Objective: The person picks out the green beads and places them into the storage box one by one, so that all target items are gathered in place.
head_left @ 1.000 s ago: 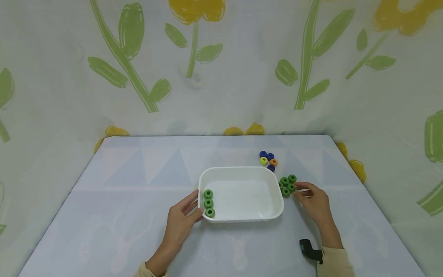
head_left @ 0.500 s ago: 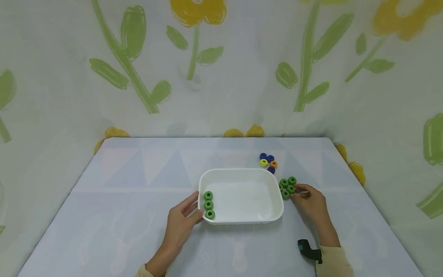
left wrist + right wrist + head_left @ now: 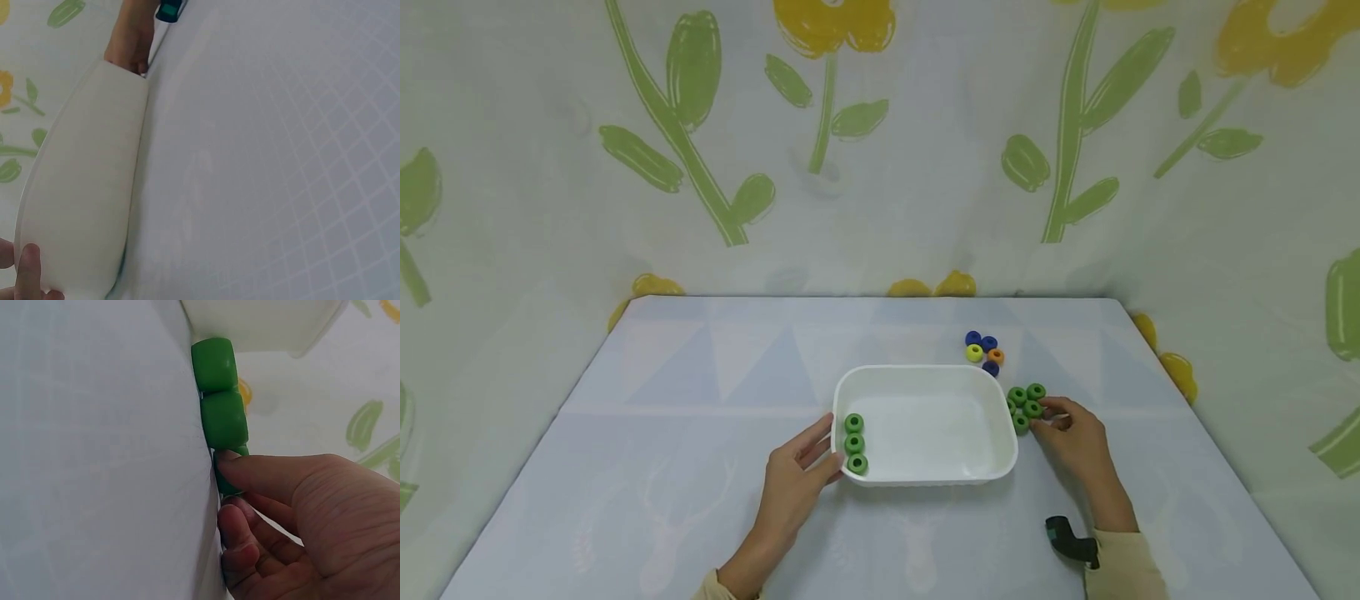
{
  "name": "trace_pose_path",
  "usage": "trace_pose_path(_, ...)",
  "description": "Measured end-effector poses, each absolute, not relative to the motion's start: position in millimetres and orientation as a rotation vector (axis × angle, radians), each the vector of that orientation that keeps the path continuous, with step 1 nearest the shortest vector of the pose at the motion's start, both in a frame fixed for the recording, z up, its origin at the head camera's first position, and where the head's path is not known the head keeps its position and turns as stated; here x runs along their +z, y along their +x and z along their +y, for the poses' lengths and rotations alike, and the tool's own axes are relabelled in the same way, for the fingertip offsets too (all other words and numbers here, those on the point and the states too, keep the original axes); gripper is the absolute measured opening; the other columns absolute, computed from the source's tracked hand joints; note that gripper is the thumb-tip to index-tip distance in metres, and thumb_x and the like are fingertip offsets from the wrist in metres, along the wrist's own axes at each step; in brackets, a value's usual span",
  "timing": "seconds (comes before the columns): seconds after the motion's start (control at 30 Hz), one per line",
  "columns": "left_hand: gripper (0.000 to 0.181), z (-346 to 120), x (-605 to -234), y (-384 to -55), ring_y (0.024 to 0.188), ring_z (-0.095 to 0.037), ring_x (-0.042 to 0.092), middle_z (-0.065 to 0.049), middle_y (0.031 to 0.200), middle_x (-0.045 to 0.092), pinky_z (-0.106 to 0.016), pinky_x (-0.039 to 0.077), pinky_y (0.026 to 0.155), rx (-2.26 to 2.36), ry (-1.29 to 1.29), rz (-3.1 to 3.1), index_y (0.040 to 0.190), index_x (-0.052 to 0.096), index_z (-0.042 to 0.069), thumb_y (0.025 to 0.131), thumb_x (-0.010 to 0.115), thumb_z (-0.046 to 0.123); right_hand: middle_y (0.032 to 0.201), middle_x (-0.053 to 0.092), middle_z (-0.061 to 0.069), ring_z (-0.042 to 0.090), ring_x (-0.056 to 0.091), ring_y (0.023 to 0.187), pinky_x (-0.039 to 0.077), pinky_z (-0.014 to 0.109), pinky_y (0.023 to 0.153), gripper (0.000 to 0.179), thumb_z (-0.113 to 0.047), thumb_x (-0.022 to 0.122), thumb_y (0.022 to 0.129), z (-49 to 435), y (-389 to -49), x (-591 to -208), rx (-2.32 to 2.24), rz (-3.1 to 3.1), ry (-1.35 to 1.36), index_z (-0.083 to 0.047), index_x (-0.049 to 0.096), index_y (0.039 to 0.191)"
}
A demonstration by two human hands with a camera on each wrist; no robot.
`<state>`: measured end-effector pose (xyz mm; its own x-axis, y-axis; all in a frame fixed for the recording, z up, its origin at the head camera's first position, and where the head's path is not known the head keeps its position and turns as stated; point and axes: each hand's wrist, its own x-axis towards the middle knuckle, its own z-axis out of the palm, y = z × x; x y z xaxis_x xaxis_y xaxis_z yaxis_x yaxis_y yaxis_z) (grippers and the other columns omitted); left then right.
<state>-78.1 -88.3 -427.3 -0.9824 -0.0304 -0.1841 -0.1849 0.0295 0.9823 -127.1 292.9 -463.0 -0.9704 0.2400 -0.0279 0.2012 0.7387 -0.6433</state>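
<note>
From where I sit at the feeds, the right hand (image 3: 1075, 437) has a narrow grip: thumb and forefinger close on a green bead (image 3: 224, 481) on the near right side of a small cluster, its other fingers curled loosely below. The right wrist view shows the thumb tip laid over that bead, which sits on the worktop (image 3: 647, 475) in a row with two more green beads (image 3: 225, 419) leading toward the tray.

The left hand (image 3: 792, 485) holds the left end of the white tray (image 3: 925, 479) — thumb at the near corner of the rim, fingers against the outer wall, as the left wrist view also gives me.

The tray stands upright on the worktop. Inside it I see three green beads (image 3: 853, 443) lined up along the left wall; the rest of its floor is bare white. Just outside its right wall lies the green cluster (image 3: 1017, 395); the rim partly hides one bead, so I can't tell whether that one touches the tray.

Beyond the far right corner sit two blue beads (image 3: 988, 343), a yellow bead (image 3: 974, 353), an orange bead (image 3: 996, 357) and a dark blue bead (image 3: 991, 368). A black device (image 3: 1070, 542) juts from the beige right sleeve (image 3: 1126, 565); behind everything hangs a flower-patterned backdrop (image 3: 917, 192).
</note>
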Motion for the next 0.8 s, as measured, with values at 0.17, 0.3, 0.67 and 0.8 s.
trace_pose_path(0.17,0.056,-89.0,-428.0,-78.4,0.134,-0.035,0.056,-0.016,0.150,0.052,-0.024,0.066,0.081,2.106,-0.224,2.171,0.144,0.053,0.005,0.090,0.066,-0.002,0.115,0.067,0.023,0.029,0.065,0.094,0.049,0.023,0.067,0.045,-0.016,0.071,0.091,293.2,-129.6,-463.4,1.028,-2.891,-0.348,-0.003,0.061,0.133)
trace_pose_path(0.3,0.056,-89.1,-427.7,-78.8,0.134,-0.035,0.056,-0.016,0.151,0.052,-0.024,0.066,0.081,2.114,-0.221,2.165,0.144,0.053,0.004,0.089,0.066,-0.003,0.117,0.066,0.024,0.030,0.064,0.095,0.049,0.023,0.066,0.046,-0.017,0.071,0.091,292.7,-129.9,-463.0,1.024,-2.901,-0.359,-0.002,0.061,0.133)
trace_pose_path(0.67,0.057,-90.4,-428.1,-78.9,0.133,-0.036,0.057,-0.017,0.151,0.052,-0.025,0.065,0.081,2.132,-0.205,2.156,0.144,0.052,0.003,0.089,0.064,-0.004,0.122,0.065,0.023,0.030,0.064,0.101,0.049,0.023,0.069,0.046,-0.024,0.071,0.092,293.6,-126.1,-459.6,1.054,-2.898,-0.414,-0.004,0.060,0.133)
trace_pose_path(0.8,0.057,-90.7,-427.8,-77.9,0.133,-0.036,0.057,-0.016,0.151,0.052,-0.024,0.065,0.080,2.121,-0.217,2.166,0.144,0.053,0.004,0.089,0.065,-0.003,0.125,0.064,0.022,0.032,0.064,0.107,0.050,0.023,0.071,0.048,-0.029,0.070,0.094,296.0,-124.8,-455.1,1.058,-2.902,-0.423,-0.006,0.059,0.134)
